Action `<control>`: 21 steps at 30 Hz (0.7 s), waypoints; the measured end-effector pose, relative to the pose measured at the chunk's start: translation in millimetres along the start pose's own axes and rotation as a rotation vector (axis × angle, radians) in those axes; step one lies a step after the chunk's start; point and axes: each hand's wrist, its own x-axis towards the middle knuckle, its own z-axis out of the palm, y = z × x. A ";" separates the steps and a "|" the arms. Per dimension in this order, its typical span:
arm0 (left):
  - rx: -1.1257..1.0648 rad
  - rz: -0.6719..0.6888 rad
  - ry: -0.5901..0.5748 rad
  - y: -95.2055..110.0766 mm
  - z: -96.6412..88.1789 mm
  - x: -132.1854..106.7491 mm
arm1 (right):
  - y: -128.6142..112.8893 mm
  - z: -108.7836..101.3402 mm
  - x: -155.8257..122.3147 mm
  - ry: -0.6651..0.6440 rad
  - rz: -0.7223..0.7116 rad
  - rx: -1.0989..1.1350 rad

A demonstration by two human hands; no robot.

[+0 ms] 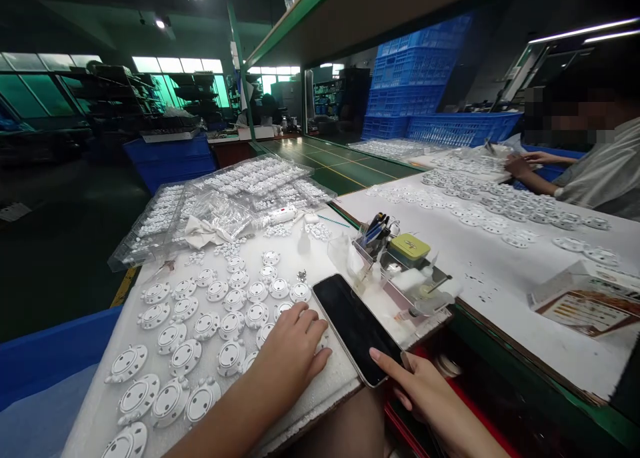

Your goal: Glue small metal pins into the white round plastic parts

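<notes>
A dark phone (pixel 356 326) lies flat at the right edge of a white pad (pixel 345 378). The right hand (pixel 425 391) touches its near end with one outstretched finger, clasping nothing. The left hand (pixel 293 355) rests flat and empty beside it. Thin, stiff and glassy, the phone looks slippery and breakable, best taken by its long edges. Round white parts (pixel 185 358) crowd its left, and a pen tray (pixel 380 255) stands just behind.

Blue crates (pixel 420 71) stand stacked beyond a co-worker's hand (pixel 517 167), and pens (pixel 375 231) stand beside a yellow box (pixel 410 247).
</notes>
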 end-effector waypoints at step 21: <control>-0.015 -0.053 0.113 -14.6 -14.8 25.9 | 27.0 -26.9 -3.8 -0.247 -0.221 0.003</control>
